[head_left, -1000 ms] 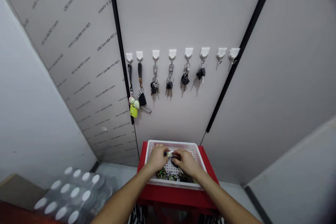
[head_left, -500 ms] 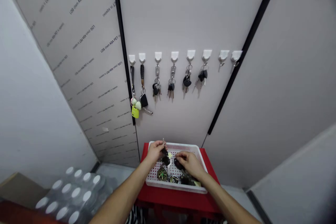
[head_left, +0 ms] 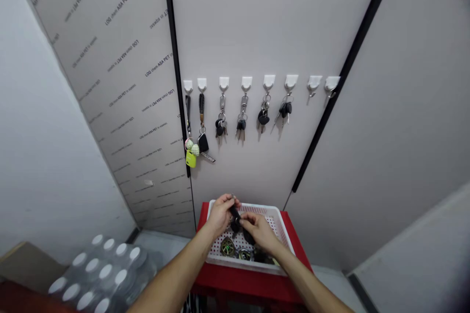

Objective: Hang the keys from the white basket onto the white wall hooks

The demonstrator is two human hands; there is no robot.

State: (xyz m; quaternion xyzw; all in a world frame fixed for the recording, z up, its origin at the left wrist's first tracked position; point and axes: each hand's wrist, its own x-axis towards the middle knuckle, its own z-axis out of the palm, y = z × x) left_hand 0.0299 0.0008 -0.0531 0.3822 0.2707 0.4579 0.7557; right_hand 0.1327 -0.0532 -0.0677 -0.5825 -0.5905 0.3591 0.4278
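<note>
Over the white basket (head_left: 253,266), my left hand (head_left: 222,212) is closed on a bunch of black keys (head_left: 235,215), gripping it near its top. My right hand (head_left: 259,230) is closed too, its thumb and fingers pinching the lower part of the same dark bunch. Exactly which piece each hand grips is partly hidden by the fingers. Below them in the basket lie a round gold-and-green trinket (head_left: 227,247) and a silver ring-shaped piece (head_left: 245,254). More dark items sit under my right hand, mostly covered.
Several white hooks (head_left: 246,83) run across the wall; most carry key bunches (head_left: 263,116), while the two rightmost hold nothing. A lime key tag (head_left: 191,158) hangs at far left. The basket stands on a red stool (head_left: 249,281). Capped bottles (head_left: 105,271) stand lower left.
My right hand has moved left and up from the basket's contents to meet the bunch in my left hand. The view has shifted slightly.
</note>
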